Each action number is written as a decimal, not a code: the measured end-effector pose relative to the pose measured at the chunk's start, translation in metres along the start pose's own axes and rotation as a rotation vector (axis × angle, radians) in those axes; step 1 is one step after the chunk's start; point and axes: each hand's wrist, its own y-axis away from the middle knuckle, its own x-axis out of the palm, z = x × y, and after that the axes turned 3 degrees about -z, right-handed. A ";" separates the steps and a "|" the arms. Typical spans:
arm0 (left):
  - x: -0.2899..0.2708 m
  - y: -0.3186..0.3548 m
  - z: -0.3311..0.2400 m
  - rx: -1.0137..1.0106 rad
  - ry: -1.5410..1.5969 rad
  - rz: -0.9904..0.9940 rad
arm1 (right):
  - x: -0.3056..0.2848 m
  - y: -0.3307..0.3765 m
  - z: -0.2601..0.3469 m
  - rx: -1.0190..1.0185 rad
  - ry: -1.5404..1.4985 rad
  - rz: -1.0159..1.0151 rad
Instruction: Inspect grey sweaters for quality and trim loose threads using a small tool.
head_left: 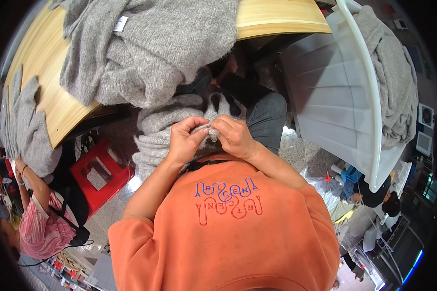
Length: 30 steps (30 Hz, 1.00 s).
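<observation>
A fuzzy grey knitted garment (155, 131) lies bunched across my lap, with part of it raised between my hands. My left hand (185, 138) is closed, thumb and fingers pinching an edge of the knit. Close beside it, my right hand (234, 136) also grips the fabric with bent fingers. The two hands nearly touch in front of my waist. Whether anything small sits between the fingertips is too fine to make out. Just beyond, a heap of grey knitwear (155, 43) with a small white label (121, 24) hangs over the table edge.
The wooden table (281, 17) curves across the front. At right stands a large pale plastic bin (335, 92), with more grey knitwear (391, 82) beyond its rim. On the left, a co-worker in a pink top (46, 223) handles grey knitwear (31, 121) beside a red stool (116, 169).
</observation>
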 end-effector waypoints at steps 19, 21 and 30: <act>-0.001 0.002 0.011 -0.082 -0.045 -0.074 | 0.007 0.003 -0.001 -0.135 0.174 -0.012; 0.000 0.003 0.010 -0.040 -0.094 -0.089 | 0.008 0.002 0.000 -0.116 0.188 -0.010; -0.002 0.005 0.004 -0.015 -0.198 -0.064 | 0.006 0.001 0.000 0.224 -0.234 0.033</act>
